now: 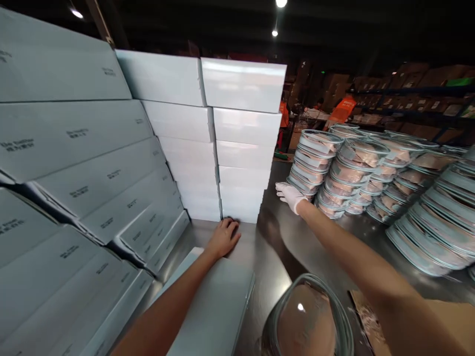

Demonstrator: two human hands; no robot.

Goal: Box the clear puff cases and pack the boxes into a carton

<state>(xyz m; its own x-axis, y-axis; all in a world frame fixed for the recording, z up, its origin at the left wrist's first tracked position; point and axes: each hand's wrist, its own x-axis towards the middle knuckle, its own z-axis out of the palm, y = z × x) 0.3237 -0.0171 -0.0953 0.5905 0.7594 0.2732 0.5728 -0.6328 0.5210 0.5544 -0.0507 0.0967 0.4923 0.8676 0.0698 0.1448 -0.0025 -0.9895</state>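
My left hand (pixel 223 238) is bare and rests fingers-down on the steel table (pixel 274 257), touching the base of the stacked white boxes (pixel 237 143). A flat white box (pixel 215 306) lies under my left forearm. My right hand (pixel 291 196) wears a white glove and reaches across to the nearest stack of clear round lidded containers (pixel 315 163), its fingers spread against the bottom of that stack. Neither hand grips anything. One more round container (pixel 308 319) sits close to me between my arms.
A tall sloping wall of white boxes (pixel 74 173) fills the left. Several stacks of round containers (pixel 426 207) crowd the right. Brown cardboard (pixel 445 316) lies at the front right. People in orange vests (pixel 343 110) and shelves stand far behind.
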